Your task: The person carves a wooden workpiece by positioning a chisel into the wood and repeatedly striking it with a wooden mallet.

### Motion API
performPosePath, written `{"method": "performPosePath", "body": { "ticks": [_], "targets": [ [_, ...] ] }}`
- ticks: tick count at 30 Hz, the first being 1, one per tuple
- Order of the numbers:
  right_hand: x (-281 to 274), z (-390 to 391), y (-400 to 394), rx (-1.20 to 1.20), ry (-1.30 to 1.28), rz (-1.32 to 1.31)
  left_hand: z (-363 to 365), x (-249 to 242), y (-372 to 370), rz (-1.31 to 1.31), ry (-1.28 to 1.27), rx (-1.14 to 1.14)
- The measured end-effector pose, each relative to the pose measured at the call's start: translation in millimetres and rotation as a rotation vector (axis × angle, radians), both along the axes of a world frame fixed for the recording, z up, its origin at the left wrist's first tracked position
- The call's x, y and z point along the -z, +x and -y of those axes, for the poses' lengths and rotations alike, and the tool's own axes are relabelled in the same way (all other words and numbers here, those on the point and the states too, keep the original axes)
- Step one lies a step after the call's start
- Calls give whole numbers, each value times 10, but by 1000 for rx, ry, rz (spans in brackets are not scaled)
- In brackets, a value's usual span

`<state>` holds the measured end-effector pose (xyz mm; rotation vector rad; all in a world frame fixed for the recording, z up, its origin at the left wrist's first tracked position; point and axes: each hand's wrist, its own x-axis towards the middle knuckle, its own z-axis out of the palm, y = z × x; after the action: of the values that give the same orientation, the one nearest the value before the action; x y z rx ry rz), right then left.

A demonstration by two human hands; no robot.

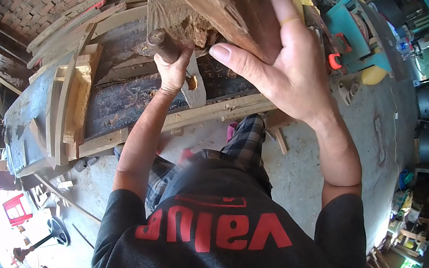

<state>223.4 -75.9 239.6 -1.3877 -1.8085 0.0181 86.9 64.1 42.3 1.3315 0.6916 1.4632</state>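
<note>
My left hand point(172, 70) is closed around a round, dark wooden handle point(162, 43), its end pointing up toward me; whatever the handle belongs to is hidden below the fist. My right hand point(299, 72) is raised close to the camera. It grips a rough brown piece of wood point(218, 1) by its near end, thumb along the lower edge and fingers on the far side. Beneath my left hand is a pale flat board point(196, 94) with a small hole. A worn wooden block point(178, 14) sits behind the handle.
A dark, chip-strewn workbench point(127, 98) spans in front of me, with stacked wooden strips point(68, 101) at its left. Further right are a teal machine point(343, 22) and an orange-handled tool point(334, 61). Wood offcuts point(281, 138) lie on the concrete floor point(302, 167). A red stool point(17, 209) stands lower left.
</note>
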Motion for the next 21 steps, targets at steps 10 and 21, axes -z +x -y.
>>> {"method": "performPosePath", "body": {
  "ticks": [10,21],
  "targets": [
    [286,119,174,79,-518,123,-341,69,-27,33,-245,136],
    [439,235,229,52,-349,-53,-69,30,46,-8,-58,84]
  ]
}}
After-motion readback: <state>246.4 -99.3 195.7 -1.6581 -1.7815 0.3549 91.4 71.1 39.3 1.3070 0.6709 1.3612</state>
